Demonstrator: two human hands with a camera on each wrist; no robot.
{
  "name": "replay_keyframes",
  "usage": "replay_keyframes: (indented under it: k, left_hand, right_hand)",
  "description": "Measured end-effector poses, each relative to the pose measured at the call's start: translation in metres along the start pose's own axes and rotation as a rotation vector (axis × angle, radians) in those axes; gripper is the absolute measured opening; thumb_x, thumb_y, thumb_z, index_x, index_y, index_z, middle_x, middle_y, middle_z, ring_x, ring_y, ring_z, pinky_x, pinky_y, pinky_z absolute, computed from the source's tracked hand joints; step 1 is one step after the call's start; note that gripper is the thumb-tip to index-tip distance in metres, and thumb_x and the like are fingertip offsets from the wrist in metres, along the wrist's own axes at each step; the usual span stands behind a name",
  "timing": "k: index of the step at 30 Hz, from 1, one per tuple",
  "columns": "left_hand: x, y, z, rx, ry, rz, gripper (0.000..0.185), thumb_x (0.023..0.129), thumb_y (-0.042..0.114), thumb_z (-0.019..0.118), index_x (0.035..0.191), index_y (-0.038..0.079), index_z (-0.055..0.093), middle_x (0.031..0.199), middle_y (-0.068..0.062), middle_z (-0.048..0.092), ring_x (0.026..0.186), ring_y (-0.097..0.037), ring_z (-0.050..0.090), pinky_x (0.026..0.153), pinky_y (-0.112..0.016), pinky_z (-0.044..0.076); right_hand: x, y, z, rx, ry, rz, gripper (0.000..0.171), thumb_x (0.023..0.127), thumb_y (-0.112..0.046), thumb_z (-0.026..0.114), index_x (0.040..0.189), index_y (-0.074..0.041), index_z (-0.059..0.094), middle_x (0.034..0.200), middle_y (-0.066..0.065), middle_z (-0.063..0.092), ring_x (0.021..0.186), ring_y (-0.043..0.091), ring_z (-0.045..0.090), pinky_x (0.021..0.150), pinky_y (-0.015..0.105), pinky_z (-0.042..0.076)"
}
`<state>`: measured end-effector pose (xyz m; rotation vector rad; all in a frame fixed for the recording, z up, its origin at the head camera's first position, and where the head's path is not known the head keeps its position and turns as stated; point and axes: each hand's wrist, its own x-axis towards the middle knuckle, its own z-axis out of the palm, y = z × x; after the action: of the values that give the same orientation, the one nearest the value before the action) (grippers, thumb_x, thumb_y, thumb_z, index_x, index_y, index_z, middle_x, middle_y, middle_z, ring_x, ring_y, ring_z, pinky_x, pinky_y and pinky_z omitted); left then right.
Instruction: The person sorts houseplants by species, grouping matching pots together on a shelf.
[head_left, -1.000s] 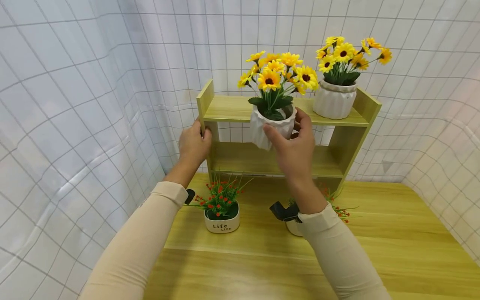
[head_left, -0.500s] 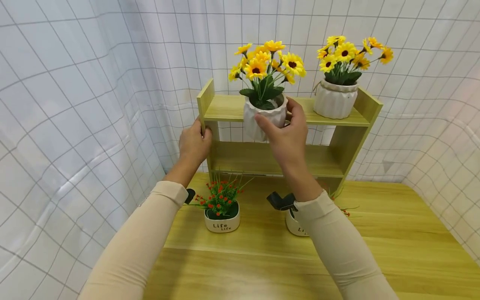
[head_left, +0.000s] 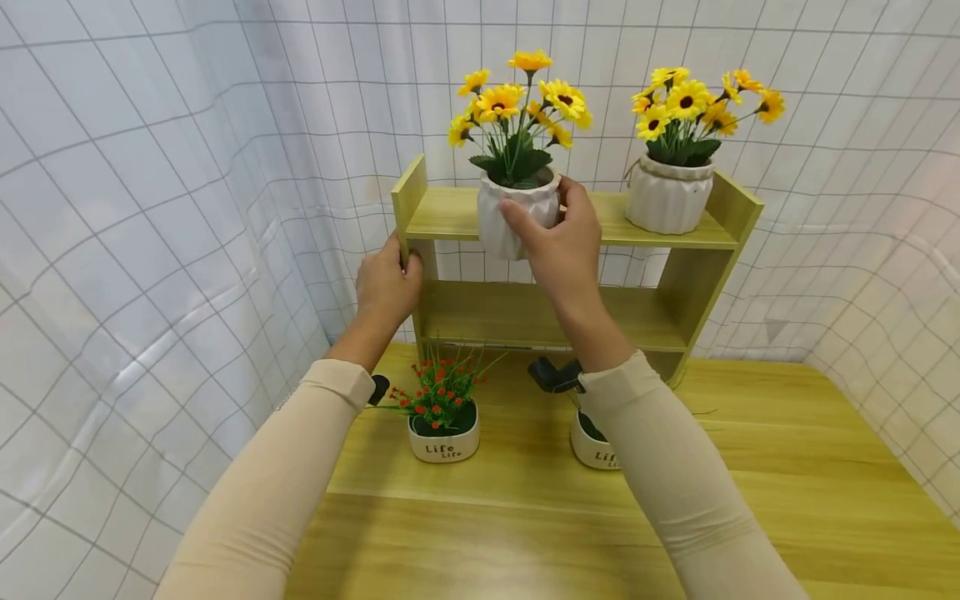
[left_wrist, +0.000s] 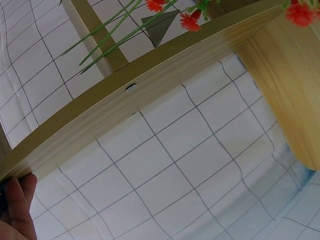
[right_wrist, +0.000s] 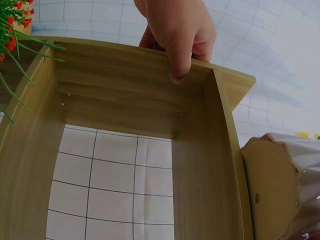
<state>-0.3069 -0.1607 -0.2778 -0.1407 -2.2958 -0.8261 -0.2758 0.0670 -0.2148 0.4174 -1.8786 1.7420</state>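
Note:
My right hand [head_left: 566, 246] grips a white fluted flowerpot [head_left: 512, 218] of yellow artificial flowers, thumb on its front. The pot is upright, overlapping the front edge of the wooden shelf's top board [head_left: 442, 215]. Its unglazed underside [right_wrist: 272, 187] shows beside that board in the right wrist view; whether they touch I cannot tell. With my left hand [head_left: 387, 283] I hold the shelf's left side panel [head_left: 409, 196]; the thumb lies inside it in the right wrist view. A matching pot of yellow flowers [head_left: 669, 196] stands at the top board's right end.
On the wooden table [head_left: 465, 533], in front of the shelf, stands a white "Life" planter [head_left: 444, 446] with red flowers. A second such planter [head_left: 592, 442] is partly hidden by my right sleeve. A white gridded curtain [head_left: 322, 125] surrounds the table.
My right hand has carried the flowerpot up, leftward and closer to the top board, and the pot has become more upright. The left hand has kept its hold on the side panel.

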Motion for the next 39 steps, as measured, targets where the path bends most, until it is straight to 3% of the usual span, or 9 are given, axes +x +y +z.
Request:
replay_keyframes:
  k: [8,18,28,39]
  left_hand:
    - [-0.001,0.001,-0.001,0.006,0.012,0.006,0.028,0.097,0.020,0.051,0.118,0.004,0.062,0.090,-0.023,0.070,0.084,-0.044,0.065,0.071,-0.055,0.048]
    - [0.000,0.002,0.000,0.012,0.009,0.010,0.029,0.097,0.021,0.050,0.117,0.004,0.061,0.088,-0.023,0.069,0.082,-0.045,0.065,0.070,-0.056,0.047]
    - [-0.001,0.002,0.000,0.022,0.002,0.003,0.026,0.098,0.021,0.049,0.113,0.004,0.061,0.087,-0.024,0.069,0.083,-0.045,0.065,0.070,-0.056,0.047]
    - [-0.002,0.002,-0.001,0.013,-0.003,-0.002,0.026,0.098,0.021,0.050,0.114,0.004,0.061,0.087,-0.023,0.069,0.083,-0.044,0.066,0.070,-0.054,0.048]
  right_hand:
    - [0.008,0.001,0.005,-0.085,0.001,-0.013,0.068,0.081,-0.046,0.080,0.130,-0.006,0.055,0.110,0.007,0.062,0.094,0.019,0.063,0.075,0.032,0.056]
    - [0.017,0.002,0.014,-0.225,0.008,-0.028,0.071,0.081,-0.052,0.077,0.129,-0.005,0.056,0.113,0.006,0.064,0.093,0.015,0.061,0.075,0.031,0.053]
    - [0.028,0.000,0.023,-0.387,-0.023,0.013,0.078,0.081,-0.058,0.073,0.133,-0.004,0.050,0.118,0.008,0.063,0.097,0.017,0.061,0.076,0.031,0.051]
    - [0.039,0.002,0.033,-0.450,-0.039,0.042,0.081,0.080,-0.061,0.072,0.133,-0.004,0.049,0.118,0.008,0.062,0.095,0.017,0.060,0.075,0.032,0.050]
